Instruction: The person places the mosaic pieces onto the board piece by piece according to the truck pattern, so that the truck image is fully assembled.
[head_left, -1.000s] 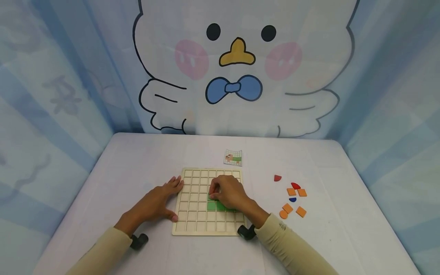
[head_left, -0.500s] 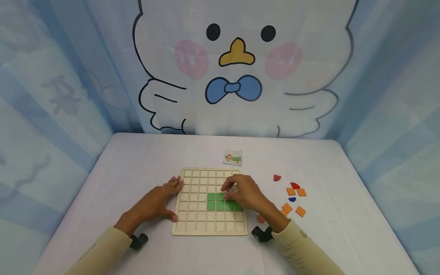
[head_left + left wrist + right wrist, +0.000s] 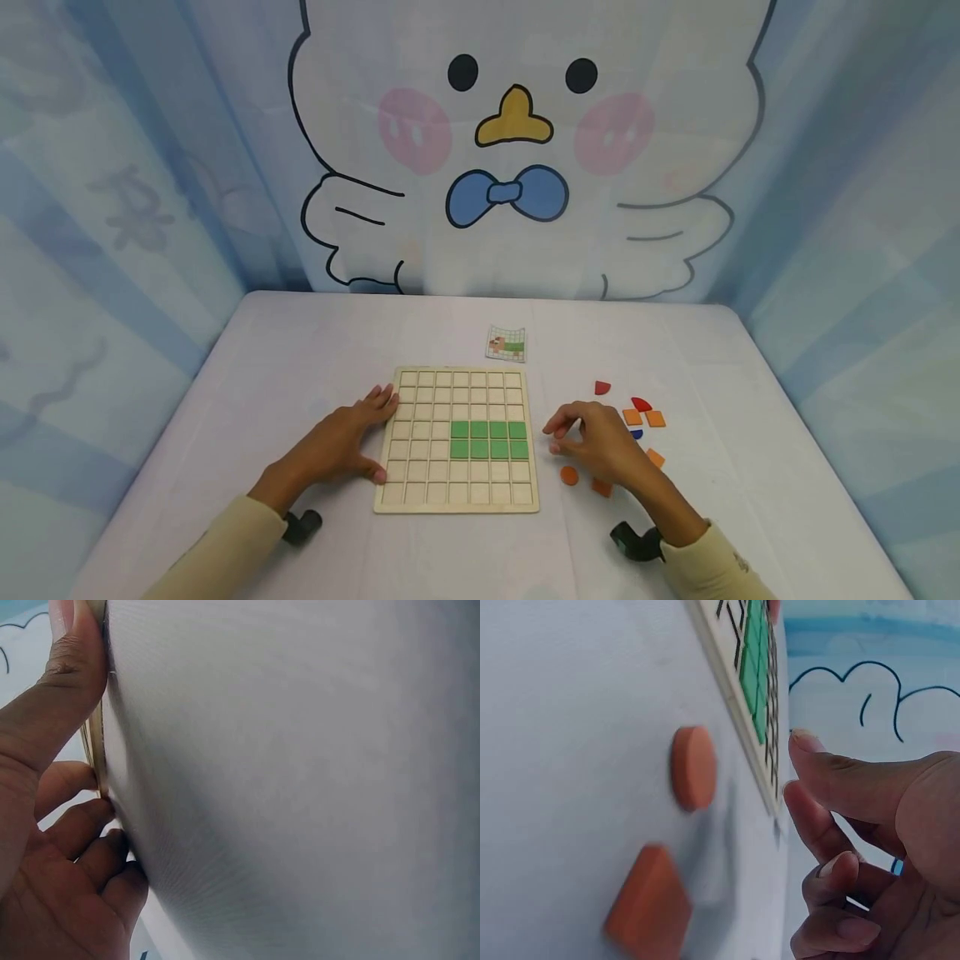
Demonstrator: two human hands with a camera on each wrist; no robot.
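A wooden grid board lies flat on the white table, and green square tiles fill a two-row block in its right half. My left hand lies flat against the board's left edge. In the left wrist view its thumb presses that board edge. My right hand hovers just right of the board with fingers loosely curled and holds nothing. Beside it lie an orange round piece and an orange square piece. The right wrist view shows the round piece, the square piece and the board's edge.
More loose pieces lie right of the hand: a red piece, another red one, orange squares and a blue piece partly hidden. A small picture card sits behind the board. A cartoon-bird backdrop rises at the table's far edge.
My right hand has left the green tiles and moved right, off the board, to the table near the orange pieces. The full green block now shows. The left hand has stayed put.
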